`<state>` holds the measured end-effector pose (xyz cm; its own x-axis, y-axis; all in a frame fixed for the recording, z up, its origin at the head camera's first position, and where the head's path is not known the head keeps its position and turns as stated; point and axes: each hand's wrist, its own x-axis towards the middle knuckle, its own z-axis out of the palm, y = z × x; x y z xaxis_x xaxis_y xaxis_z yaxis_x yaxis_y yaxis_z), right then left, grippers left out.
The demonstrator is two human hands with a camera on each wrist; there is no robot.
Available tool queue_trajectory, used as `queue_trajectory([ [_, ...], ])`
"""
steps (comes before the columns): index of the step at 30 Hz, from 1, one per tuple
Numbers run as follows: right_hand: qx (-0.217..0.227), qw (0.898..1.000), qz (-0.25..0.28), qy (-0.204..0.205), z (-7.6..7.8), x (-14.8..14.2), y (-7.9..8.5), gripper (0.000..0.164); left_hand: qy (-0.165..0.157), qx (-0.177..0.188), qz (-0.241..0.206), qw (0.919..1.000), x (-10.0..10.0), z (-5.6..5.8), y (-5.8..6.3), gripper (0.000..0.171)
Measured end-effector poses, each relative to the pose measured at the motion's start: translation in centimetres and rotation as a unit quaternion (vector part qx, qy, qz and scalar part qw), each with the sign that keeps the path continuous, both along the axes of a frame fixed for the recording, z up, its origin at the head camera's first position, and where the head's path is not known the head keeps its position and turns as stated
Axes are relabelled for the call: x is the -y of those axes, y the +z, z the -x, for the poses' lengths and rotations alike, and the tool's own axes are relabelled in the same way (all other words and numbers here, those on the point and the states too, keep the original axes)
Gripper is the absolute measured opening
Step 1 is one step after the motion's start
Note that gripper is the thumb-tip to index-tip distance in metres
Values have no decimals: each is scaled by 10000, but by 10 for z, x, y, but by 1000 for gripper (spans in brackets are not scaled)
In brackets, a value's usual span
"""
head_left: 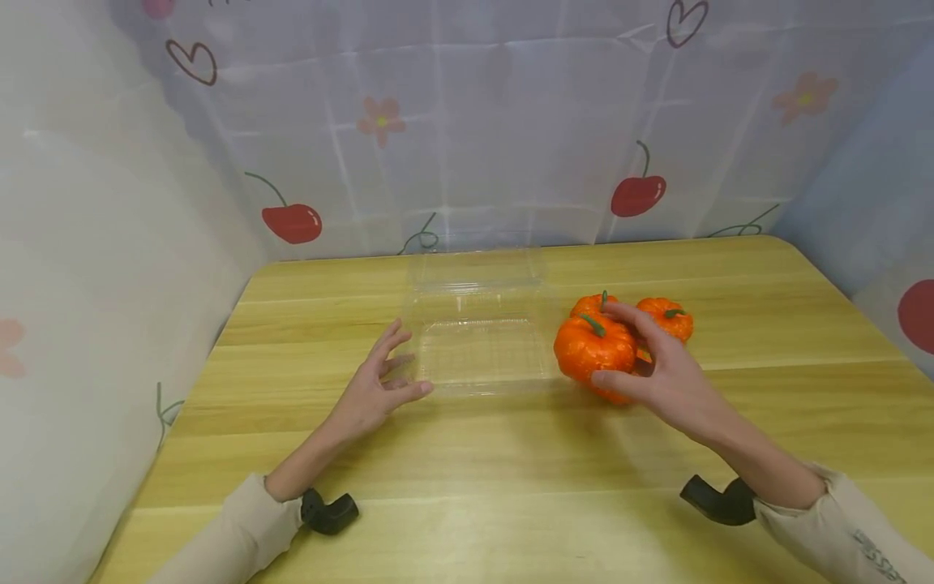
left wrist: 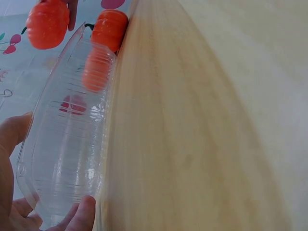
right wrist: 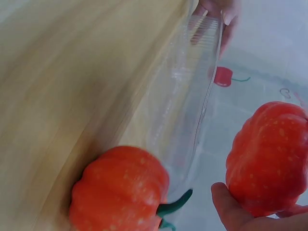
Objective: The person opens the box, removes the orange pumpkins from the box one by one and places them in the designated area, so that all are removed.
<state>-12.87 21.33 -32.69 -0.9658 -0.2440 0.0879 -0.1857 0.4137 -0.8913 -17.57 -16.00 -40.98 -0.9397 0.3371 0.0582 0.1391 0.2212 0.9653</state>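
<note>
My right hand grips an orange toy pumpkin with a green stem, thumb on the near side and fingers over the far side. In the right wrist view this pumpkin is raised above the table, level with the rim of a clear plastic box. The box stands with its hinged lid laid back. At its left end is my left hand, fingers spread and thumb by the near corner. The left wrist view has that thumb right at the rim and fingertips against the wall.
More orange pumpkins stand right of the box: one farther right, another behind the held one, and one low beside the box. A patterned cloth hangs behind the wooden table. Each wrist wears a black mount.
</note>
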Motion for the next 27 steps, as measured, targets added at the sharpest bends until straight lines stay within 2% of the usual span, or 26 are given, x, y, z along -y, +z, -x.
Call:
queue_trajectory([
  [9, -371, 9978, -437, -318, -7, -29, -7, 74, 3, 13, 0, 10000, 0, 1, 1, 99],
  [27, -313, 9917, -928, -831, -16, -75, -28, 81, -60, 11, -102, 9999, -1, 1, -1, 99],
])
